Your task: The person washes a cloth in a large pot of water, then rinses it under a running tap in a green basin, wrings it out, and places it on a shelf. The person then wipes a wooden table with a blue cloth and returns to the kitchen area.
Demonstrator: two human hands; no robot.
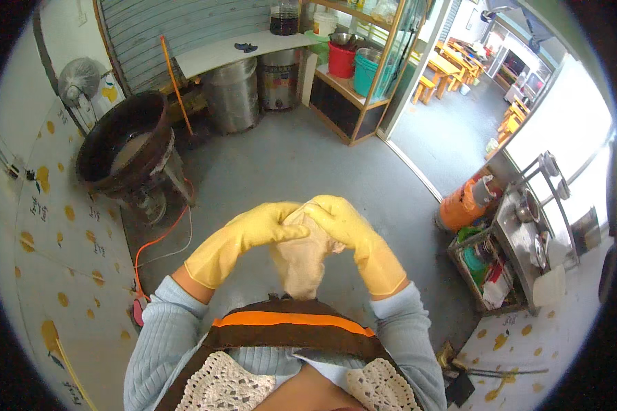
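Observation:
A damp-looking beige cloth (302, 257) hangs in front of my dark apron with its orange band. Both of my hands wear yellow rubber gloves and grip the top of the cloth. My left hand (267, 223) pinches it from the left, its thumb lying across the front. At the upper right of the cloth, my right hand (337, 221) is closed around a bunched part. The fingertips behind the fabric are hidden. The cloth's lower end dangles free above the grey floor.
A large dark round pan (167, 123) on a stand is at the left, with an orange cord (144, 246) on the floor. Metal drums (232, 97) stand under a white counter (211, 54). An orange gas cylinder (460, 205) and a metal cart (514, 231) are at the right.

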